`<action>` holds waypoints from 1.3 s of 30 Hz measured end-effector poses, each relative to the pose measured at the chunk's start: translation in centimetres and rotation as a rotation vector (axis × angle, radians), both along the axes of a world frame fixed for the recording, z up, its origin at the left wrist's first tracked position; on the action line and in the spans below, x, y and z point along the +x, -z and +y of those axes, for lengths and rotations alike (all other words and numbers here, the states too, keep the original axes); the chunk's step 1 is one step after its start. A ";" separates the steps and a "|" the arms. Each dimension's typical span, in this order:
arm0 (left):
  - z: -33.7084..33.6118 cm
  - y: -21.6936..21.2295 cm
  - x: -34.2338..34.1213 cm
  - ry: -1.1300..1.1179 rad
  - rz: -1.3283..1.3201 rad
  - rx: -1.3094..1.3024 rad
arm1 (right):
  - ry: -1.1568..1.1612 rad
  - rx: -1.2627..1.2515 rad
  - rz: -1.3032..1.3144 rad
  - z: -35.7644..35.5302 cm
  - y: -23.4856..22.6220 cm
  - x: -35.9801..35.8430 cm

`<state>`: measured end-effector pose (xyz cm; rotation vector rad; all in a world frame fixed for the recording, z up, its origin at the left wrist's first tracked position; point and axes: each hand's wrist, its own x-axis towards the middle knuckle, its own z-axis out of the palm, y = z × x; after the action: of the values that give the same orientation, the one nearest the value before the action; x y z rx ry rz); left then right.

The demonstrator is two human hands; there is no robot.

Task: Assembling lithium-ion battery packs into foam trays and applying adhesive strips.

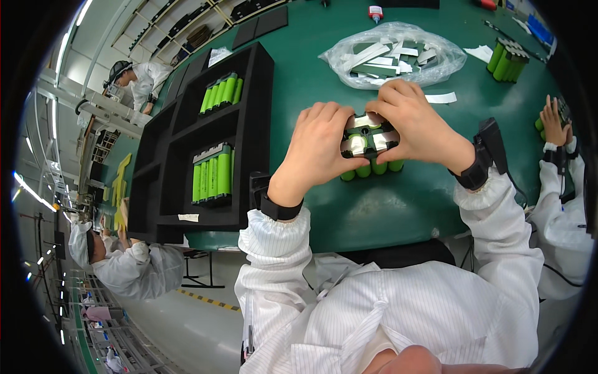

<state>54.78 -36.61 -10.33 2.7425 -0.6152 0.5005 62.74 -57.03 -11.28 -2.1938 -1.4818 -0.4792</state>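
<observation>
Both my hands are closed around a battery pack [367,138] of green cylindrical cells, over the green table in front of me. Its top shows a black cell holder with shiny metal strips. My left hand [316,142] grips the left side, thumb at the near corner and fingers at the far one. On the opposite side my right hand [418,118] presses with fingers and thumb. Green cells show below the near edge of the holder. The pack's sides are mostly hidden behind my palms.
Left of my hands, a black compartmented tray [254,124] bears two green battery packs. Beyond the pack lies a clear plastic bag [450,57] of white and dark strips. Another battery pack [507,60] stands at the far right. A co-worker's hands [553,123] are at the right edge.
</observation>
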 end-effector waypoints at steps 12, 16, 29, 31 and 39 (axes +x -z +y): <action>-0.8 0.7 0.0 -0.073 -0.083 0.042 | -0.054 -0.041 0.067 -0.7 -0.2 0.2; -0.8 0.9 0.1 -0.061 -0.100 0.036 | -0.087 -0.089 0.125 -0.7 -0.6 0.5; 4.2 4.8 -3.8 -0.091 0.045 -0.475 | 0.007 -0.083 0.063 -0.2 -1.2 -2.6; 4.0 5.9 -3.2 -0.017 0.087 -0.602 | 0.043 -0.095 -0.038 1.0 -1.5 -2.7; 3.7 9.0 -1.4 0.185 0.107 -0.995 | 0.021 -0.170 0.013 4.0 -1.9 -2.9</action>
<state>53.41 -32.91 -19.28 1.7413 -0.4179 0.4436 59.83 -53.04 -9.35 -2.3402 -1.5448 -0.3566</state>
